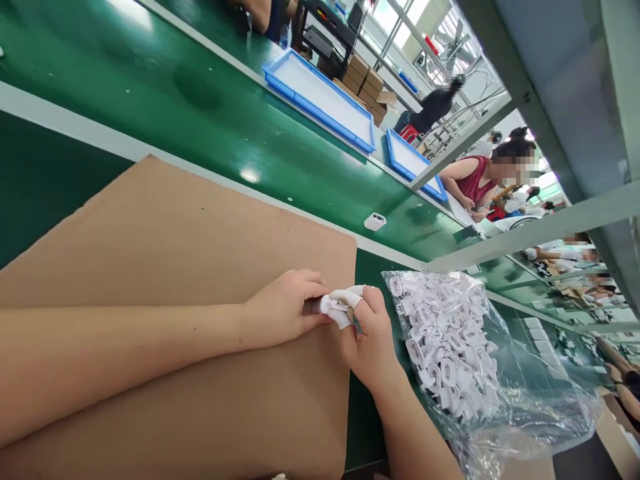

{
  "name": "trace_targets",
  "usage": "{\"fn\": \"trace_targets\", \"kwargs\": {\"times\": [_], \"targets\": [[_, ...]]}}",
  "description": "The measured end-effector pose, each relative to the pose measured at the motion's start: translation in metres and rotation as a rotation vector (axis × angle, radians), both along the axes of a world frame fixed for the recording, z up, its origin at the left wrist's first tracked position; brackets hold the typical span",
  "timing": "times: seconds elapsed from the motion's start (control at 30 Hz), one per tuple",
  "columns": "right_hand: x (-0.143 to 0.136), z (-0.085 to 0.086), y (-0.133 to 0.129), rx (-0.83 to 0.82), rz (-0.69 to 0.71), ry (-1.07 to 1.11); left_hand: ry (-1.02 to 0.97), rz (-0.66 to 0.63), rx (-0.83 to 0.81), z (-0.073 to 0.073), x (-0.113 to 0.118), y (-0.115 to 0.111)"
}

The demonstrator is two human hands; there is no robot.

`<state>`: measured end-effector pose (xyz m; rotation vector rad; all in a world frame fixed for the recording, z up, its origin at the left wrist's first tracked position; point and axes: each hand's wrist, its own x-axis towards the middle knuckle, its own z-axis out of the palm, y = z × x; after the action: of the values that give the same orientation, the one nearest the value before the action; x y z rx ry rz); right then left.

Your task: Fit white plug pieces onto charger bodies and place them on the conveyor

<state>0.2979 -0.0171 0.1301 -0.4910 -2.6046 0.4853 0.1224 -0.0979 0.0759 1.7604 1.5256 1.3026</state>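
Over the right edge of a brown cardboard sheet (200, 233), my two hands meet at a small white plastic part (326, 305). My left hand (287, 308) pinches it from the left, its fingers closed round one end. On the other side my right hand (367, 327), with white finger cots on the thumb and fingertips, grips the same part. The fingers cover much of it, so its full shape does not show. Just right of my right hand lies a clear plastic bag (525, 400) with many small white plastic pieces (450, 340) in it.
A green conveyor belt (200, 127) runs across behind the cardboard, with one white part (375, 221) on it. Blue-rimmed trays (320, 100) stand beyond. A metal frame post (530, 233) slants across the right. Co-workers sit farther off, one in a red top (473, 180).
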Motion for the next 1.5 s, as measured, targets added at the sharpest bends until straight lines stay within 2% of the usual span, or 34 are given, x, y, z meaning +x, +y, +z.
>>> {"fn": "trace_targets", "kwargs": {"times": [0.1,0.37,0.6,0.73,0.93,1.03,1.1,1.17,1.23,1.3,1.37,1.5], "targets": [[-0.003,0.004,0.004,0.067,0.014,-0.032,-0.004,-0.001,-0.004,0.0,0.001,0.0],[-0.007,0.017,0.006,0.419,-0.022,-0.202,-0.026,0.025,-0.035,0.005,0.003,-0.004],[-0.008,0.021,0.005,0.507,-0.001,-0.234,-0.002,0.039,-0.061,0.007,0.003,-0.005],[-0.006,0.017,0.009,0.397,-0.015,-0.196,-0.002,0.043,-0.09,0.007,0.003,-0.004],[-0.003,-0.002,0.005,0.155,-0.112,-0.069,0.006,0.053,-0.129,0.009,0.008,-0.002],[0.011,0.0,0.008,-0.02,-0.127,0.07,-0.024,0.078,-0.233,0.017,0.006,0.002],[0.034,0.012,0.014,-0.102,-0.193,0.121,-0.037,0.181,-0.3,0.027,-0.004,0.008],[0.066,0.03,0.02,-0.109,-0.366,0.064,-0.031,0.335,-0.344,0.039,-0.021,0.02],[0.101,0.045,0.024,-0.058,-0.628,-0.133,0.023,0.501,-0.386,0.049,-0.045,0.036],[0.129,0.052,0.025,-0.011,-0.829,-0.331,0.125,0.664,-0.409,0.054,-0.074,0.053],[0.147,0.047,0.025,-0.001,-0.919,-0.46,0.233,0.782,-0.422,0.054,-0.102,0.068],[0.16,0.02,0.028,0.02,-0.884,-0.462,0.302,0.862,-0.534,0.046,-0.142,0.081]]}}
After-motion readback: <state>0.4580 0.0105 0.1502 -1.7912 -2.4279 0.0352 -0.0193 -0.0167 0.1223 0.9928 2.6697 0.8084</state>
